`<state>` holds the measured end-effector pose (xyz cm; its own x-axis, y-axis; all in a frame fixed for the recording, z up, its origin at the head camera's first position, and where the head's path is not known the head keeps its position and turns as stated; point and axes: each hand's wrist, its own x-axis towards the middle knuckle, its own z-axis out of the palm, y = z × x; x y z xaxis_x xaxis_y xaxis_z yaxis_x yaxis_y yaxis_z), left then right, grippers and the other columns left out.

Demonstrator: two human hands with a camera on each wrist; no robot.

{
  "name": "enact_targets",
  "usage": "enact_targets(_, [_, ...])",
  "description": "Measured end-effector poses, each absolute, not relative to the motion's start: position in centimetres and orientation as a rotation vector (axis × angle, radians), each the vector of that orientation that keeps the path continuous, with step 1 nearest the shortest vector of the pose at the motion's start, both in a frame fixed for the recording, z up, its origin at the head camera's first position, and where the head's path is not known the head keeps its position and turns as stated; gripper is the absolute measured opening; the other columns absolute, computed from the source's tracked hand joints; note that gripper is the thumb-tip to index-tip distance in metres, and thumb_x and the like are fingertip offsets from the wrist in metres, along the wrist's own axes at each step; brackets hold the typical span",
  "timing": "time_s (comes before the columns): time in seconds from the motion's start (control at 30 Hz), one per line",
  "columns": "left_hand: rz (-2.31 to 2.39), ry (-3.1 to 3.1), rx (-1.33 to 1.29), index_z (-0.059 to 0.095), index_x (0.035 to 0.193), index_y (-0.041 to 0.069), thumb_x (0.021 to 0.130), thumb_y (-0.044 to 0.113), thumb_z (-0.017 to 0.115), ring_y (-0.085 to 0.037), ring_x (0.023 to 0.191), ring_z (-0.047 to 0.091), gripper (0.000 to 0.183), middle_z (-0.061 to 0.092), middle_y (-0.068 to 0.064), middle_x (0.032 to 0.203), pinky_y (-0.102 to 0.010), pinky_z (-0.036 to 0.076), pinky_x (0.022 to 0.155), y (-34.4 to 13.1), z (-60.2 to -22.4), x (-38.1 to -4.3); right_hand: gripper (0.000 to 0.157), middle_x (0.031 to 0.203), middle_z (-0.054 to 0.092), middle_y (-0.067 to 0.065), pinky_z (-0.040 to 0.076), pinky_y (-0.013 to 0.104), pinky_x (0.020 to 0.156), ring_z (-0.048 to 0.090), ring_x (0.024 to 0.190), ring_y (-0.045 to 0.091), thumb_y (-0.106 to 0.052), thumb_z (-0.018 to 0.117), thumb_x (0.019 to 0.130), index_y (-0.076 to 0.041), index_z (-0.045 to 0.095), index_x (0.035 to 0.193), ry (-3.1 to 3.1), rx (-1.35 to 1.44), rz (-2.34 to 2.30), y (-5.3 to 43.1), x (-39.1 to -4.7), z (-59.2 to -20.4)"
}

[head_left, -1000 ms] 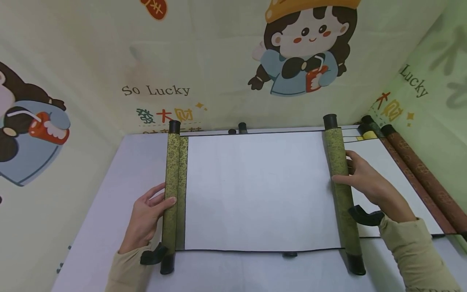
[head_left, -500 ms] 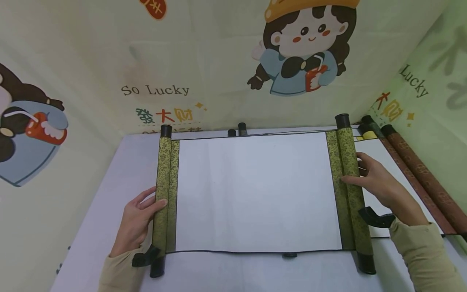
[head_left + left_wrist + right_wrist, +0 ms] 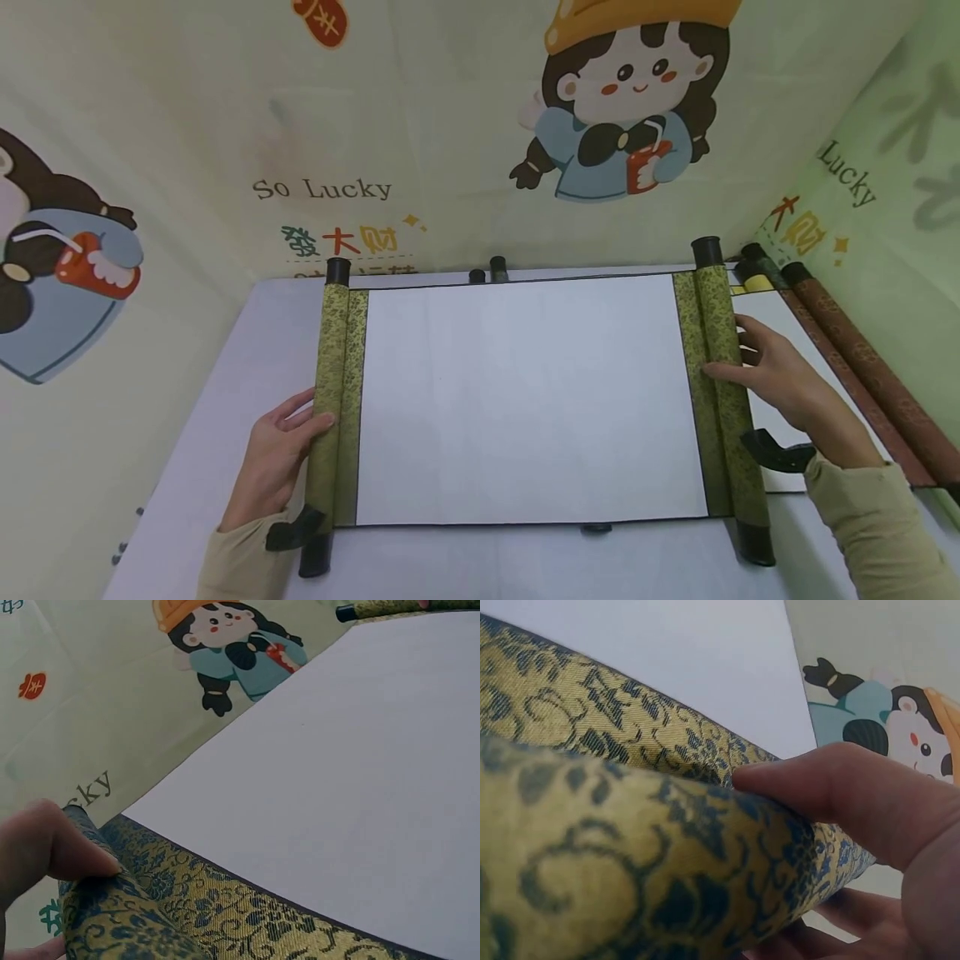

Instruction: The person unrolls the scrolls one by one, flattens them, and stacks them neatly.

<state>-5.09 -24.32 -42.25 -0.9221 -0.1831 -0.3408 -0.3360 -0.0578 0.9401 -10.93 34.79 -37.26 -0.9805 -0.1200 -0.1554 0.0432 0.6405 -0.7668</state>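
A hanging scroll lies spread between both hands, its white paper blank and its ends covered in gold brocade with dark floral patterning. Black knobs cap each roller. My left hand grips the left roller, thumb on top and fingers around the outer side; the left wrist view shows the thumb pressing the brocade. On the other side, my right hand holds the right roller. In the right wrist view its thumb lies over the roll while the other fingers curl beneath.
Behind my right hand lies another white sheet, partly covered by the scroll. Reddish-brown rolled scrolls lie along the right wall. Black knobs stick out past the scroll's far edge. A printed cloth wall rises behind the white table.
Both hands have moved apart, the left one leftward and the right one rightward, drawing the rollers with them. More brocade shows beside the right roller, and the paper lies flatter.
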Motion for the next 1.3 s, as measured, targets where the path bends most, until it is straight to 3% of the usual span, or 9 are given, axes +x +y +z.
enact_targets(0.17, [2.111, 2.062, -0.559, 0.027, 0.154, 0.002, 0.094, 0.009, 0.065, 0.003, 0.087, 0.063, 0.071, 0.070, 0.019, 0.091, -0.018, 0.050, 0.081, -24.4, -42.1, -5.2, 0.095, 0.149, 0.021, 0.044, 0.036, 0.072, 0.096, 0.027, 0.132, 0.065, -0.019, 0.067, 0.096, 0.004, -0.002, 0.156, 2.701, -0.080, -1.260, 35.2, -10.8, -37.1])
enact_targets(0.73, [2.112, 2.040, -0.592, 0.029, 0.153, 0.002, 0.093, 0.011, 0.067, -0.001, 0.084, 0.064, 0.072, 0.071, 0.015, 0.089, -0.022, 0.053, 0.077, -22.8, -41.7, -5.5, 0.092, 0.146, 0.020, 0.047, 0.036, 0.073, 0.094, 0.029, 0.127, 0.068, -0.017, 0.067, 0.096, 0.010, 0.000, 0.154, 2.768, -0.070, -1.166, 36.9, -10.3, -36.7])
enact_targets(1.0, [2.124, 2.023, -0.555, 0.032, 0.151, 0.002, 0.091, 0.010, 0.071, -0.004, 0.085, 0.067, 0.072, 0.073, 0.013, 0.093, -0.025, 0.055, 0.076, -21.6, -41.5, -6.1, 0.101, 0.156, -0.002, 0.042, 0.030, 0.076, 0.096, 0.018, 0.132, 0.069, -0.025, 0.066, 0.097, 0.005, -0.011, 0.154, 2.737, 0.006, -1.148, 38.6, -9.8, -36.5])
enact_targets(1.3, [2.083, 2.044, -0.515, 0.034, 0.151, 0.003, 0.091, 0.015, 0.072, -0.007, 0.087, 0.067, 0.072, 0.072, 0.008, 0.096, -0.027, 0.053, 0.079, -20.0, -41.4, -6.5, 0.098, 0.155, -0.003, 0.042, 0.030, 0.078, 0.093, 0.017, 0.130, 0.071, -0.025, 0.063, 0.099, -0.001, -0.014, 0.155, 2.751, 0.011, -1.134, 40.0, -9.9, -36.3])
